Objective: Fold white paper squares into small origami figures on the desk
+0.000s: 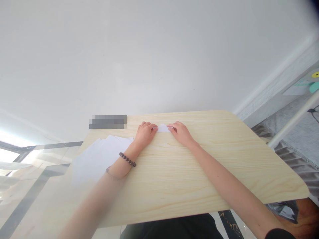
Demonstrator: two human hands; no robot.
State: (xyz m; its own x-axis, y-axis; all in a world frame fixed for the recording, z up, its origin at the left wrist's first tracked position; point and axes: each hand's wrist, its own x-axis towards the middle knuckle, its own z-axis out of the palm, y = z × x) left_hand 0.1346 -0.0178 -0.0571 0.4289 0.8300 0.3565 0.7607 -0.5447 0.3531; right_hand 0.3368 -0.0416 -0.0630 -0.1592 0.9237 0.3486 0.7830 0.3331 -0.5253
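Note:
A small folded piece of white paper (pixel 163 128) lies near the far side of the wooden table, its upper edge rising to a blunt peak. My left hand (pixel 146 133) pinches its left end between thumb and fingers. At the right end, the thumb and fingers of my right hand (pixel 180 132) close on it in the same way. Both hands rest at the tabletop, and the paper's two ends are hidden under the fingertips. A beaded bracelet circles my left wrist.
Loose white sheets (pixel 99 156) lie overlapping on the table's left side, partly under my left forearm. A pixelated grey block (pixel 108 121) covers something at the far left corner. A plain wall (pixel 159 59) rises behind the wooden table (pixel 169 186). A white pole (pixel 294 121) stands to the right.

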